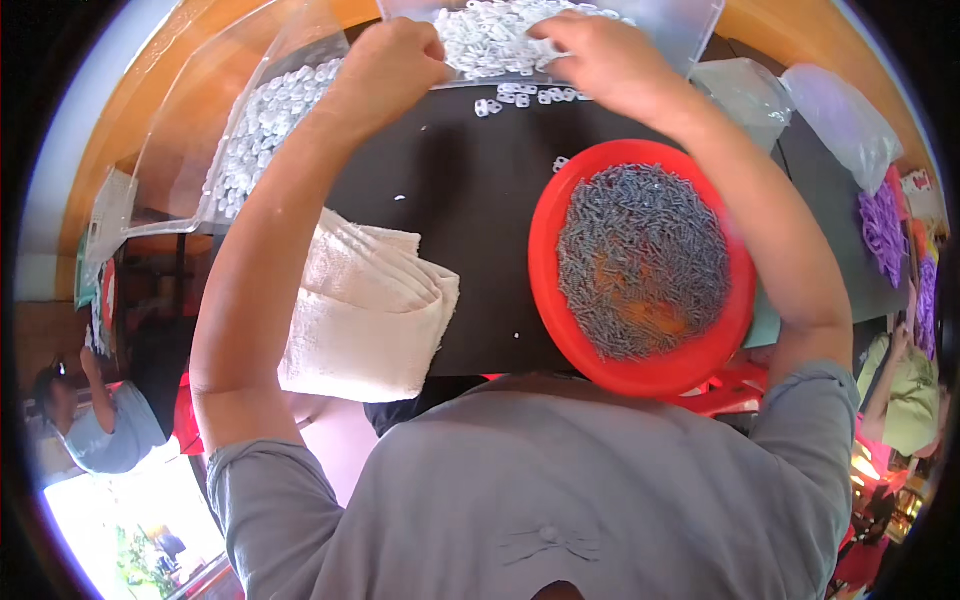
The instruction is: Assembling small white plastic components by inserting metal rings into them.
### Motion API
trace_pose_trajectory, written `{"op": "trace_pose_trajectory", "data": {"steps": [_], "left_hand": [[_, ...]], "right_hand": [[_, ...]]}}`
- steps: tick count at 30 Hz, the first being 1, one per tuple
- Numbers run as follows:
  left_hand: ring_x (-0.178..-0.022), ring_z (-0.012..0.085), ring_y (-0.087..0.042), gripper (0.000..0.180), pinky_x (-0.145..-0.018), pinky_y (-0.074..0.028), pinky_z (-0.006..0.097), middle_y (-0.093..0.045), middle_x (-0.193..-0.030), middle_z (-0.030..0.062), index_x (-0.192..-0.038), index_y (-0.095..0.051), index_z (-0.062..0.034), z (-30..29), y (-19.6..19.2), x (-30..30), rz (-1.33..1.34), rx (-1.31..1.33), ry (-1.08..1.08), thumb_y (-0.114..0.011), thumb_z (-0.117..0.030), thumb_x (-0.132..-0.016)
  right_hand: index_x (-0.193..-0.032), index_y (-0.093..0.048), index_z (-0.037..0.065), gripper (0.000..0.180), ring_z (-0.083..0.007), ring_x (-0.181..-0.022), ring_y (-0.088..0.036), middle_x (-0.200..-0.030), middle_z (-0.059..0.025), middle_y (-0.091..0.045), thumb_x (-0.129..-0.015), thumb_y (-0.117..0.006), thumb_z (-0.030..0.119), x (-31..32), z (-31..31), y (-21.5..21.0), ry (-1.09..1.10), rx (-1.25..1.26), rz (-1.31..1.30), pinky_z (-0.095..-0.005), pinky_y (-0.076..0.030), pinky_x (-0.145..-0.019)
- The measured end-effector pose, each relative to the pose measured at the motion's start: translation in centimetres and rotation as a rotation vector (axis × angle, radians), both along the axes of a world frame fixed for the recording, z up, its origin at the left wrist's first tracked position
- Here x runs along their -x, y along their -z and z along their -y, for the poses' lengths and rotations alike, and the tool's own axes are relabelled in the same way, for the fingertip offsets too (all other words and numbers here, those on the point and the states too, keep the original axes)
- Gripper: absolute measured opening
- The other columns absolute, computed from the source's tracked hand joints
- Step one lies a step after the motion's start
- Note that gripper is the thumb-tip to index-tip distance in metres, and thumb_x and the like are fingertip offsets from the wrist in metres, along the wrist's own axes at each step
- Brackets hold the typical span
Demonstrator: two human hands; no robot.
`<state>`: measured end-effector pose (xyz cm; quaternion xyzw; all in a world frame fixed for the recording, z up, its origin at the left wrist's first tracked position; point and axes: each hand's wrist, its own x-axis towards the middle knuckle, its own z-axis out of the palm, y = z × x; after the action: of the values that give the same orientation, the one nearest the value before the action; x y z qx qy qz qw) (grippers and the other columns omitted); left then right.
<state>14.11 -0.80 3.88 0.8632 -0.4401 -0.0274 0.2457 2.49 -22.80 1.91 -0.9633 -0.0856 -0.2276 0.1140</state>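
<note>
The person's left hand (395, 65) is at the near left part of a clear plastic bin (685, 45), at the far side of a dark surface (470, 240). Its fingers are curled in narrow beside the heap of small white plastic pieces (490, 40) in that bin; I cannot tell whether they grip a piece. The right hand (612, 62) reaches over the same heap from the other side, thumb and index finger spread apart with white pieces showing in the gap, and nothing can be made out between them

Just in front of the bin, a short row of loose white pieces (520, 97), some with 2 holes, lies on the surface between the hands. A separate white piece (561, 163) lies just beside the rim of a round red basin (543, 290). The basin is near the person's torso, on the right, and holds a mass of grey screws (645, 250), with an orange-brown patch showing among them

To the left, a folded cream cloth (370, 320) is partly hidden by the left forearm. Beyond it is another clear bin (165, 165) holding white parts (265, 130). To the right are 2 clear plastic bags (745, 95) and a purple bundle (880, 235). Toward the rims of the view, 1 person (110, 425) is at the left and another (898, 405) at the right
</note>
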Motion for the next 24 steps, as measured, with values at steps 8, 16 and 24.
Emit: {"op": "trace_pose_trajectory", "data": {"steps": [8, 16, 24], "left_hand": [[-0.089, 0.0408, -0.063, 0.020, -0.079, -0.050, 0.048, -0.066, -0.089, 0.0240, -0.084, -0.066, 0.0033, -5.3, 2.6, -0.8, 0.467, -0.108, -0.173, -0.054, -0.010, -0.076], [-0.093, 0.0391, -0.061, 0.017, -0.081, -0.048, 0.045, -0.062, -0.093, 0.0207, -0.089, -0.062, 0.0012, -5.5, 5.1, -1.4, 0.352, -0.172, -0.241, -0.054, -0.005, -0.075], [-0.063, 0.0162, -0.059, 0.019, -0.053, -0.049, 0.031, -0.062, -0.072, 0.0054, -0.089, -0.067, -0.0004, -5.4, 3.9, 0.2, -0.140, 0.019, -0.270, -0.069, -0.003, -0.071]], "right_hand": [[-0.083, -0.071, 0.008, 0.022, -0.0300, -0.075, -0.066, -0.072, -0.0122, -0.067, -0.080, -0.067, 0.030, 3.4, -1.8, -0.4, -0.292, -0.113, -0.380, -0.0401, -0.050, -0.070], [-0.100, -0.065, 0.007, 0.022, -0.0317, -0.082, -0.064, -0.098, -0.0129, -0.066, -0.083, -0.066, 0.021, 2.1, -0.9, 0.3, 0.011, 0.183, -0.076, -0.0411, -0.050, -0.072], [-0.110, -0.062, 0.006, 0.045, -0.0160, -0.077, -0.064, -0.093, -0.0058, -0.068, -0.080, -0.077, 0.035, 6.6, 9.9, -2.9, 0.452, -0.276, 0.684, -0.0277, -0.051, -0.072]]}}
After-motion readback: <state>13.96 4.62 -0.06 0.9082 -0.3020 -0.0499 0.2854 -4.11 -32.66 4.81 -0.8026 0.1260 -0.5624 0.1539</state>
